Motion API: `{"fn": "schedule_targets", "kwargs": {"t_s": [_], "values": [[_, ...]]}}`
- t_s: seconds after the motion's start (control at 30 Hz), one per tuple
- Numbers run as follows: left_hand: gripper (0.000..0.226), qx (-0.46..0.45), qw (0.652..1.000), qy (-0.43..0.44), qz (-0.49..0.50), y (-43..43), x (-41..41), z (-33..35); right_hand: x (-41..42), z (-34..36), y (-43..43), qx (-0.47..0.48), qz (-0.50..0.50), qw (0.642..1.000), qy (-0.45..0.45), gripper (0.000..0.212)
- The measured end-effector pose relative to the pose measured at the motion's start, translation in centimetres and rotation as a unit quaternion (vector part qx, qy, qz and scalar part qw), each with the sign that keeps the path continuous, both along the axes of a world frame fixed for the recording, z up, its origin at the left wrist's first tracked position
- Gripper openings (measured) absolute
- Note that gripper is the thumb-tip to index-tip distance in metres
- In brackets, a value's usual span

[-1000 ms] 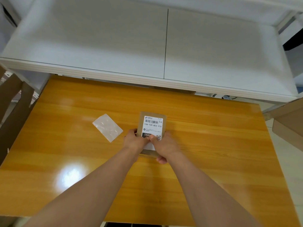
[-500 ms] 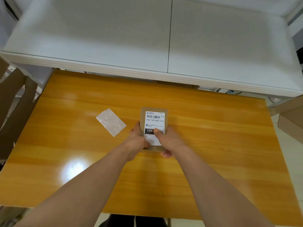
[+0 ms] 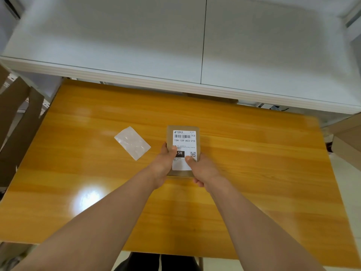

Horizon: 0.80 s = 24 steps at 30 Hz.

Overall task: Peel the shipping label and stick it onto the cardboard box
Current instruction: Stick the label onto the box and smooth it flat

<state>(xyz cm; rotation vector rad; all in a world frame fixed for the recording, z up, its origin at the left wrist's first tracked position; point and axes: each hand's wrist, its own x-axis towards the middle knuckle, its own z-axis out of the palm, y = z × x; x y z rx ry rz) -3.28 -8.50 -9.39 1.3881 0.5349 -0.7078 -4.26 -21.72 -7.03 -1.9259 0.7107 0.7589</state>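
A small flat cardboard box (image 3: 197, 128) lies near the middle of the orange wooden table (image 3: 254, 173). A white shipping label (image 3: 183, 140) with a barcode and the code 15H-159-A03-210 covers most of its top face. My left hand (image 3: 165, 163) grips the box's left edge, thumb pressing on the label beside the black 15H block. My right hand (image 3: 203, 169) holds the box's lower right corner, thumb on the label just below the QR code. The label's near edge is partly hidden by both hands.
A glossy white backing sheet (image 3: 132, 142) lies on the table to the left of the box. A white shelf (image 3: 175, 45) overhangs the table's far edge. Brown cardboard pieces stand at the left (image 3: 17, 122) and right (image 3: 347, 139) sides.
Both thumbs have slid apart on the label, left thumb toward the left edge, right thumb toward the right. More of the label's lower part shows. The camera view has shifted slightly.
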Motion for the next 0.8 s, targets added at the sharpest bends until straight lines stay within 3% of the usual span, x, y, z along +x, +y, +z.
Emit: {"fn": "schedule_targets", "kwargs": {"t_s": [0.17, 0.6, 0.8], "values": [[0.046, -0.006, 1.000, 0.009, 0.016, -0.1, 0.1, 0.4, -0.1, 0.7, -0.7, 0.059, 0.005, 0.998, 0.026, 0.024], [0.048, -0.023, 0.999, -0.016, -0.021, 0.7, -0.6, 0.3, 0.1, 1.1, -2.4, 0.123, 0.050, 0.989, 0.061, 0.051], [0.052, -0.019, 0.998, -0.038, -0.039, 1.0, -0.7, 0.3, 0.1, 1.0, -1.9, 0.128, 0.034, 0.990, 0.055, 0.040]]}}
